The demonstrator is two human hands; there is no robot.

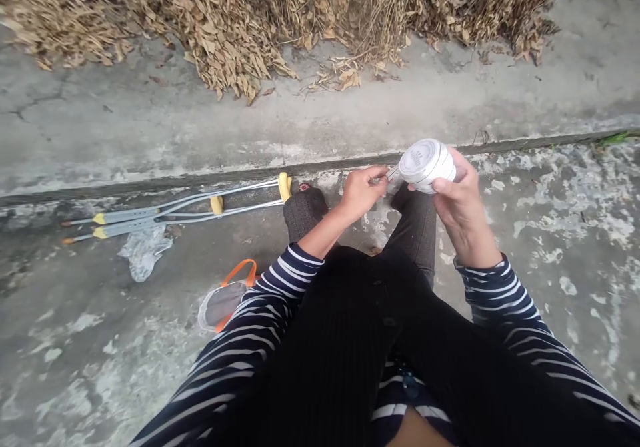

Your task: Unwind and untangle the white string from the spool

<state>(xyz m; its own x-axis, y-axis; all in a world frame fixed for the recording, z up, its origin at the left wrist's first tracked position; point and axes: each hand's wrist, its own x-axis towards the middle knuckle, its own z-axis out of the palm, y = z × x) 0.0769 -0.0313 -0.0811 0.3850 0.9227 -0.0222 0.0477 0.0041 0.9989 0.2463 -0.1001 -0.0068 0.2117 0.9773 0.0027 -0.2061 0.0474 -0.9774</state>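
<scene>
My right hand (463,200) grips a white round object (425,162), thumb on its near side and fingers behind. It looks like a short drum or tub with ringed sides and raised markings on its flat face, too small to read. To its left, my left hand (364,190) is closed in a pinch on a thin pale strip (393,172). This strip reaches the left edge of the white object; whether it is joined to it, I cannot tell. Both hands are held over my lower legs, above the concrete.
A pair of grey crutches (175,212) with yellow pads lies to the left. Crumpled clear plastic (143,252) lies beside them. Nearer is a mesh bag (220,304) with orange handles. Ahead, a concrete ledge (310,120) has dry leaves (240,27) heaped on it.
</scene>
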